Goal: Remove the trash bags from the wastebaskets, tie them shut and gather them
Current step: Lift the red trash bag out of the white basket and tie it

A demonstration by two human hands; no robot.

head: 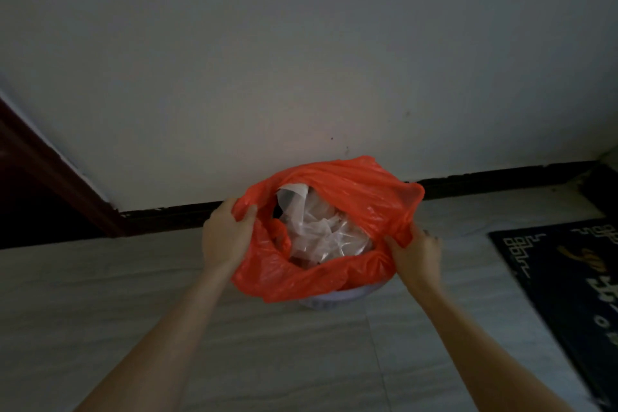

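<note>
A red plastic trash bag (354, 187) stands open in the middle of the view, filled with crumpled clear and white plastic waste (321, 231). My left hand (225, 234) grips the bag's left rim with thumb and fingers curled over the edge. My right hand (416, 256) pinches the bag's right rim. Under the bag only a pale sliver of the wastebasket (334, 299) shows; the bag hides most of it.
The wastebasket stands on a grey tiled floor (133, 294) close to a white wall (301, 60) with a dark baseboard (501, 182). A dark red door frame (50, 174) runs along the left. A dark patterned mat (568, 281) lies at the right.
</note>
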